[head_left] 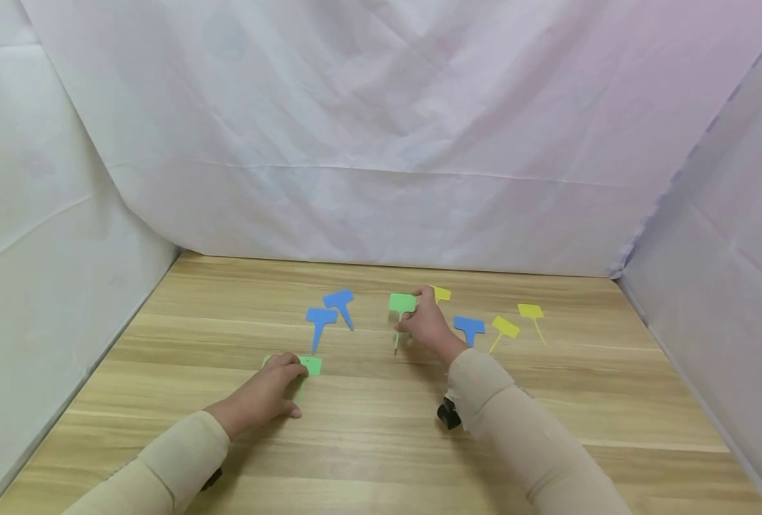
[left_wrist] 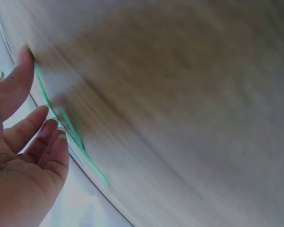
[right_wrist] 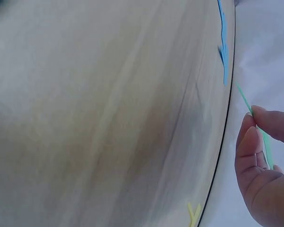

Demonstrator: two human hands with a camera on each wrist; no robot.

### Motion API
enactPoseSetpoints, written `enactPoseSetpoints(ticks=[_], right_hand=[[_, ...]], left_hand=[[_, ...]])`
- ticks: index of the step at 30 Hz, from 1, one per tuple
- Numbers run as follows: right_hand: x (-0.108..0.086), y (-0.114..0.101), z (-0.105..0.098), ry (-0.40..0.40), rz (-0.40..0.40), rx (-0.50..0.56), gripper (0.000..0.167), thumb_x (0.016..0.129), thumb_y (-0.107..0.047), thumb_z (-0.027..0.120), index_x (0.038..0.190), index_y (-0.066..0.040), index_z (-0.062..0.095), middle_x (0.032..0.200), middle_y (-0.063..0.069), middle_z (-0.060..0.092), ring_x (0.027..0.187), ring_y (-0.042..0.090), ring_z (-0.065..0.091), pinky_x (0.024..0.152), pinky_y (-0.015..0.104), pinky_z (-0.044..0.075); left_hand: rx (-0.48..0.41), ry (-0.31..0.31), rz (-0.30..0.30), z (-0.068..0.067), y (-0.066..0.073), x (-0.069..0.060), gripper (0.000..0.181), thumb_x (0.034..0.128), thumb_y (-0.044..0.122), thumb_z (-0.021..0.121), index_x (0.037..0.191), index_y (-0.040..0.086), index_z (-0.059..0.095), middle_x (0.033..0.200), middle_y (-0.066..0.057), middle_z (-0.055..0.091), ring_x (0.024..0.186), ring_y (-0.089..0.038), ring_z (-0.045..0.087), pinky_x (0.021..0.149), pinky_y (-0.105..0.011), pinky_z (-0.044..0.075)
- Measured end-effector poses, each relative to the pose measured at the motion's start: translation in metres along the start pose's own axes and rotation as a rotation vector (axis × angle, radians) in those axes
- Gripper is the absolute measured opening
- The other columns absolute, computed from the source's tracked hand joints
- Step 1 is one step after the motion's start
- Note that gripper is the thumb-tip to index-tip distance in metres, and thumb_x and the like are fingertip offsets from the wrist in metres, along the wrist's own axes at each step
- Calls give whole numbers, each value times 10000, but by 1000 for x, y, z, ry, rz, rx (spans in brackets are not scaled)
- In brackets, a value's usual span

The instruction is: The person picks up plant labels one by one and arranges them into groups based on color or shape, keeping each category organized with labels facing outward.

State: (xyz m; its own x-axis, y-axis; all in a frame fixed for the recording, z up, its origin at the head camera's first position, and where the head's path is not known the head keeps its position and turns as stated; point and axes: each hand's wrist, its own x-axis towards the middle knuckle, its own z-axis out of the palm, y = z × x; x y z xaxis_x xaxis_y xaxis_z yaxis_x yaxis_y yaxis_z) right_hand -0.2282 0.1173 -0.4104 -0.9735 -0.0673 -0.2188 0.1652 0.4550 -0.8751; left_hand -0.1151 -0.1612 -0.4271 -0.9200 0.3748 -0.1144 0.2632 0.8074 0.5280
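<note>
My right hand (head_left: 429, 322) pinches a green T-shaped plant label (head_left: 402, 302) by its thin stem, between thumb and fingertips. In the right wrist view this green label (right_wrist: 267, 146) is held clear of the wooden table. At the front left, my left hand (head_left: 266, 392) is over more green plant labels (head_left: 312, 365) lying on the table. In the left wrist view its thumb and fingers (left_wrist: 22, 135) are spread apart along the green labels (left_wrist: 95, 169), with the fingertips at or very near them. The hand partly covers these labels, so their number is hidden.
Two blue plant labels (head_left: 321, 317) lie behind the left hand. Another blue label (head_left: 469, 325) lies right of the right hand, with yellow labels (head_left: 505, 327) farther right and a yellow one (head_left: 442, 293) partly behind that hand. White cloth (head_left: 381, 214) borders the table's back and sides.
</note>
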Motion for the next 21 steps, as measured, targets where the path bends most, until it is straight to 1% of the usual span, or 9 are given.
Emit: enactPoseSetpoints(ticks=[7,15,21], right_hand=[[-9,-3,5,-17,-31,-6,758,779,99,721,1346,-66,245,825,68,561,745,163,532,626,237,435],[-17,-5,11,-17,-41,9,753,775,101,723,1344,-59,256,854,83,564,786,177,554,651,246,448],[-24,-9,17,-19,-48,17,751,763,116,724,1333,-48,263,853,89,563,768,170,555,633,243,453]], left_hand=[[0,0,2,0,0,0,582,666,102,860,1165,-61,610,1157,-106,530,1125,-310,483,964,-439,444],[10,-2,9,-2,-1,2,579,662,106,862,1157,-63,613,1147,-115,537,1115,-317,490,962,-447,443],[4,-2,10,-3,-1,2,580,665,103,859,1159,-71,610,1159,-128,535,1124,-327,483,971,-456,436]])
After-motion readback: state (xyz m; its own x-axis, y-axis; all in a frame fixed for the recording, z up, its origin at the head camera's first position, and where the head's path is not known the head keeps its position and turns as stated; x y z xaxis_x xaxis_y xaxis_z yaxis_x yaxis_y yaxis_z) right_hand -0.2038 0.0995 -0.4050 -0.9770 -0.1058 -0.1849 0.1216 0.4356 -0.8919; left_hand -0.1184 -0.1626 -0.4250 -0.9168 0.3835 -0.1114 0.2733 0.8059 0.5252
